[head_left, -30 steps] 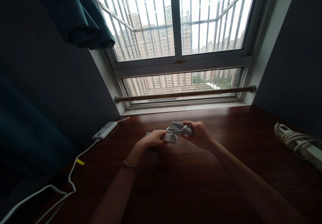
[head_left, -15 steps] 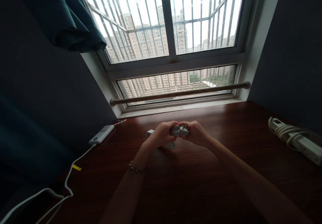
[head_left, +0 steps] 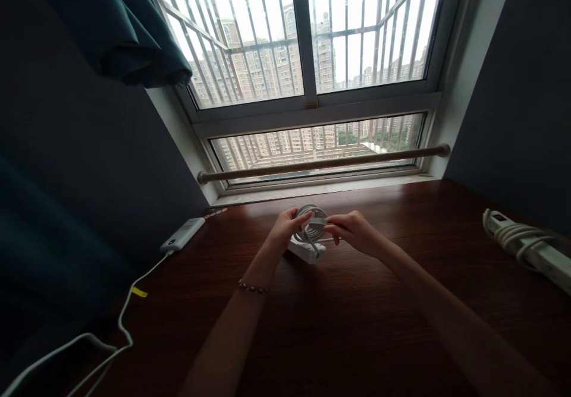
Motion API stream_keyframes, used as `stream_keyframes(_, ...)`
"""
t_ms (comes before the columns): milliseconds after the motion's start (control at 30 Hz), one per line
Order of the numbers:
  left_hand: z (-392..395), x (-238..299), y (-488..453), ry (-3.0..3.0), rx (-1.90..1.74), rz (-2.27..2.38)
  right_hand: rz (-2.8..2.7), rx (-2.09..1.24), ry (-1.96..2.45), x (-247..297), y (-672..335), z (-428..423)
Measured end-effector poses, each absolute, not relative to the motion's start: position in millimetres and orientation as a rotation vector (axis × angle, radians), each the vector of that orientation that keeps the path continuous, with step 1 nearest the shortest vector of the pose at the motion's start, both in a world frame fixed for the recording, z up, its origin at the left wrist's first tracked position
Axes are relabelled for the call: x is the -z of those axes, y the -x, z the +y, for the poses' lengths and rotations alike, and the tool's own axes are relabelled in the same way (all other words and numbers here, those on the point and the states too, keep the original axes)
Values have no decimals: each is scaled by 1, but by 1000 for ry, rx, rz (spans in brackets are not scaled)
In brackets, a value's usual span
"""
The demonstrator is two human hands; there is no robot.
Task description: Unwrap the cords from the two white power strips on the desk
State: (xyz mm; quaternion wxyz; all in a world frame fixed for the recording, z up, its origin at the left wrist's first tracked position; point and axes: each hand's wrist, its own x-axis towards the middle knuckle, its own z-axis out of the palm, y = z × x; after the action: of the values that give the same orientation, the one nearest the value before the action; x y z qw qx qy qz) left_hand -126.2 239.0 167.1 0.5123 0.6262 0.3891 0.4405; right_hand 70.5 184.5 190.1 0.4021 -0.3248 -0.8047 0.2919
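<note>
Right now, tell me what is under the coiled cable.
Below the coiled cable shows a white block, with the wooden surface beneath. The cable hides part of the block's top, and the left hand may cover more; its underside cannot be seen.

Glossy wood tabletop (head_left: 401, 302), smooth plastic cable (head_left: 316, 229), matt cloth curtain (head_left: 129, 43)

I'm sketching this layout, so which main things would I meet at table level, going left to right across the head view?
Yellow tag, white device, left hand, coiled cable, right hand, cord-wrapped power strip.
</note>
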Motion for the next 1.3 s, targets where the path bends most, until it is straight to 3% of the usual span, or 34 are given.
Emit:
stream_keyframes(267,226,-175,117,-1556,-1060,804,-1877,-544,1144,-161,-57,196)
stream_keyframes(533,216,-175,106,-1711,-1051,786,-1890,286,1619,-161,-51,186)
stream_keyframes(667,204,-174,98,-1981,-1011,827,-1853,420,1586,-159,-56,190)
stream_keyframes(833,203,-173,97,-2140,-1009,861,-1905,-13,1370,-152,-65,200)
stream_keyframes(1133,211,-176,110,-1974,-849,630,-2083,-727,598,-165,-82,207)
stream_keyframes(1300,213,-174,110,-2021,-830,655,-2068,-967,559,-171,-85,204)
